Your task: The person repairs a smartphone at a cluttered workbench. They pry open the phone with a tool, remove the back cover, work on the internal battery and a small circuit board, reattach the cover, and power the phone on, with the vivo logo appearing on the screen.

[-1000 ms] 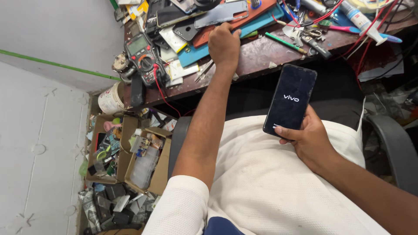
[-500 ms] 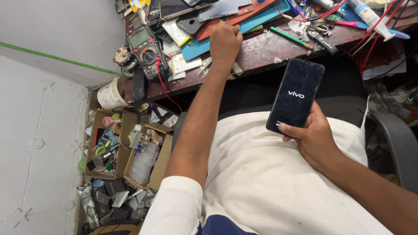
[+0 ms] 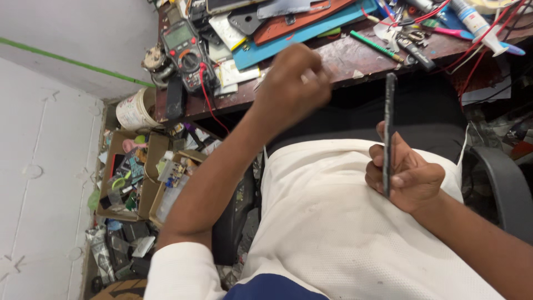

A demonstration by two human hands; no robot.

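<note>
One phone is being held edge-on; one multimeter, one white bucket and two cardboard boxes of parts are being seen.

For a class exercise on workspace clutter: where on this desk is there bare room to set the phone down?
Bare wood on the desk runs along the near edge, between the multimeter and the green pen. Farther back, mats, tools and red wires crowd it.
</note>
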